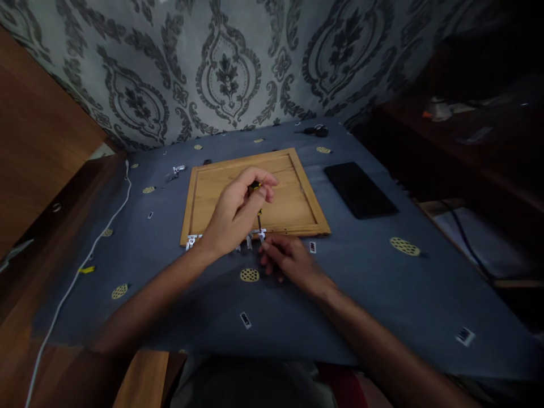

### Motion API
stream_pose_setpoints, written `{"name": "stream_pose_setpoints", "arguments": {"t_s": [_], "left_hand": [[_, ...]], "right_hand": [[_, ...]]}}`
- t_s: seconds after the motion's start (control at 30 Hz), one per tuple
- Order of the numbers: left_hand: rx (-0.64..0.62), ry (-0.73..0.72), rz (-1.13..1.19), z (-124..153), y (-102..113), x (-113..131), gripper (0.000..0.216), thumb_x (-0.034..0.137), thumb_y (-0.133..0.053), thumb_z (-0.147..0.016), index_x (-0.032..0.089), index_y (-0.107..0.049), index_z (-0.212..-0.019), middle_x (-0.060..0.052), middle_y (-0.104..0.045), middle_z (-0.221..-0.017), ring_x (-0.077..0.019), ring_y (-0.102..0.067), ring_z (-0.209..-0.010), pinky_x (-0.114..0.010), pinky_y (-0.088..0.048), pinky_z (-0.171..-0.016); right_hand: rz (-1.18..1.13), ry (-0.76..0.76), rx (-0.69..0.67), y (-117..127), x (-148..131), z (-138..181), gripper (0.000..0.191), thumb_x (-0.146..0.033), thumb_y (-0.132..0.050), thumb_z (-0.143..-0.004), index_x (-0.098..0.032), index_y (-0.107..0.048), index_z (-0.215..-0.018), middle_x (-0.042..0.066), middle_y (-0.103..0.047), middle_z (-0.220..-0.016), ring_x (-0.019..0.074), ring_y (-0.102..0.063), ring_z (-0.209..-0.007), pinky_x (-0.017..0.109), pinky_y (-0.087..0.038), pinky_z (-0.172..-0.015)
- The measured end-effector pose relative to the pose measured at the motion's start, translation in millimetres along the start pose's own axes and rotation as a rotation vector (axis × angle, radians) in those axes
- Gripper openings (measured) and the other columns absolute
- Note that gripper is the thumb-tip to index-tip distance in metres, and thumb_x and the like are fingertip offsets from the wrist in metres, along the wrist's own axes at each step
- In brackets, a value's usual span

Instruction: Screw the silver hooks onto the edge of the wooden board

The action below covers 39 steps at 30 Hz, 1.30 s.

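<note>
A framed wooden panel (284,175) lies flat on a table with a dark blue patterned cover. Several metal hinges line its near edge, one hinge (191,240) at the left corner. My left hand (240,207) is above the panel, its fingers curled round a screwdriver (259,220) with a black and yellow handle. The shaft points down at the hinge (256,233) nearest my right hand. Beside the panel's near edge, my right hand (289,260) has its thumb and fingers closed on that hinge's lower part.
A black tablet-like slab (359,190) lies to the right of the panel. Small metal hardware (178,169) is on the cover at the left, and a dark object (317,131) at the back. A white cable (91,246) runs down the left side. A patterned wall (272,68) stands behind.
</note>
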<state>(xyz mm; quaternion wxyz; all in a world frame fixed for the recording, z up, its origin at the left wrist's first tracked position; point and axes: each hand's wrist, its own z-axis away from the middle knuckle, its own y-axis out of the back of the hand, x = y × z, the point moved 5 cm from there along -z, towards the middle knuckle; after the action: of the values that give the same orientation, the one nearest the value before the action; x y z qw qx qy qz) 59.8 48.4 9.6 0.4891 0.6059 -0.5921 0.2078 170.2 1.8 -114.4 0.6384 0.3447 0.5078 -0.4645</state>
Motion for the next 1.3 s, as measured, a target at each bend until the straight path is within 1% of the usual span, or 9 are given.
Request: {"name": "stream_pose_setpoints", "arguments": {"t_s": [0.13, 0.3, 0.6, 0.7, 0.83, 0.97, 1.07, 1.17, 1.3], "left_hand": [[0.137, 0.045, 0.23, -6, -15, -14, 0.014, 0.023, -0.046, -0.095, 0.02, -0.06, -0.095, 0.003, -0.045, -0.07, -0.0101, -0.047, -0.063, -0.024, -0.048, -0.068], [0.239, 0.131, 0.423, -15, -27, -21, 0.021, 0.04, -0.053, -0.096, 0.022, -0.052, -0.084, 0.008, -0.025, -0.055, -0.0084, -0.024, -0.046, -0.024, -0.023, -0.043], [-0.201, 0.196, 0.524, -28, -34, -15, 0.01, 0.031, -0.053, -0.094, 0.023, -0.056, -0.099, 0.011, -0.024, -0.047, -0.0082, -0.02, -0.039, -0.025, -0.019, -0.041], [-0.15, 0.205, 0.43, -26, -29, -14, 0.014, 0.03, -0.046, -0.098, 0.021, -0.057, -0.099, 0.009, -0.029, -0.05, -0.0084, -0.024, -0.042, -0.023, -0.024, -0.042], [0.043, 0.134, 0.264, -21, -21, -8, 0.017, 0.026, -0.04, -0.103, 0.019, -0.055, -0.101, 0.005, -0.042, -0.064, -0.0084, -0.042, -0.055, -0.021, -0.041, -0.054], [0.152, 0.148, 0.326, -19, -23, -12, 0.012, 0.027, -0.043, -0.103, 0.02, -0.052, -0.099, 0.008, -0.027, -0.061, -0.0076, -0.028, -0.05, -0.019, -0.029, -0.046], [0.203, 0.186, 0.346, -21, -25, -19, 0.022, 0.041, -0.047, -0.103, 0.022, -0.051, -0.094, 0.009, -0.024, -0.058, -0.0069, -0.022, -0.046, -0.02, -0.021, -0.042], [0.125, 0.189, 0.372, -27, -27, -19, 0.03, 0.05, -0.049, -0.1, 0.022, -0.054, -0.09, 0.009, -0.028, -0.053, -0.0064, -0.024, -0.042, -0.021, -0.021, -0.039], [-0.061, 0.21, 0.416, -31, -30, -16, 0.026, 0.043, -0.046, -0.101, 0.022, -0.058, -0.091, 0.009, -0.029, -0.048, -0.0069, -0.025, -0.038, -0.023, -0.022, -0.039]], "right_hand": [[-0.005, 0.003, 0.003, 0, 1, -1, 0.022, -0.038, -0.058, -0.085, -0.02, -0.056, -0.073, -0.001, -0.061, -0.062, 0.0102, -0.057, -0.049, 0.018, -0.04, -0.037], [0.0, 0.007, 0.007, 0, 1, -1, 0.022, -0.036, -0.058, -0.086, -0.02, -0.056, -0.071, -0.001, -0.061, -0.061, 0.0102, -0.057, -0.048, 0.018, -0.039, -0.037], [-0.02, 0.014, 0.005, 0, 2, -2, 0.024, -0.04, -0.06, -0.085, -0.02, -0.056, -0.072, -0.002, -0.061, -0.06, 0.0096, -0.057, -0.047, 0.017, -0.039, -0.036], [-0.02, 0.017, 0.011, -1, 3, -3, 0.025, -0.041, -0.061, -0.084, -0.02, -0.056, -0.072, -0.002, -0.062, -0.06, 0.0097, -0.057, -0.046, 0.016, -0.038, -0.035], [-0.015, 0.029, 0.018, 0, 2, -2, 0.023, -0.04, -0.062, -0.083, -0.02, -0.057, -0.072, -0.003, -0.061, -0.059, 0.0097, -0.057, -0.046, 0.016, -0.039, -0.035], [-0.019, 0.032, 0.018, 0, 2, -3, 0.02, -0.036, -0.061, -0.084, -0.02, -0.057, -0.072, -0.002, -0.061, -0.059, 0.0096, -0.057, -0.046, 0.016, -0.04, -0.035], [-0.003, 0.032, 0.018, -1, 2, -4, 0.019, -0.034, -0.06, -0.084, -0.02, -0.057, -0.072, -0.002, -0.061, -0.059, 0.0094, -0.057, -0.046, 0.016, -0.039, -0.035], [0.002, 0.032, 0.017, 0, 3, -5, 0.019, -0.033, -0.059, -0.085, -0.02, -0.057, -0.072, -0.002, -0.061, -0.059, 0.0093, -0.057, -0.046, 0.015, -0.039, -0.034], [-0.007, 0.025, 0.015, 0, 4, -5, 0.019, -0.034, -0.06, -0.085, -0.02, -0.057, -0.073, -0.002, -0.061, -0.059, 0.0091, -0.057, -0.046, 0.015, -0.039, -0.034]]}}
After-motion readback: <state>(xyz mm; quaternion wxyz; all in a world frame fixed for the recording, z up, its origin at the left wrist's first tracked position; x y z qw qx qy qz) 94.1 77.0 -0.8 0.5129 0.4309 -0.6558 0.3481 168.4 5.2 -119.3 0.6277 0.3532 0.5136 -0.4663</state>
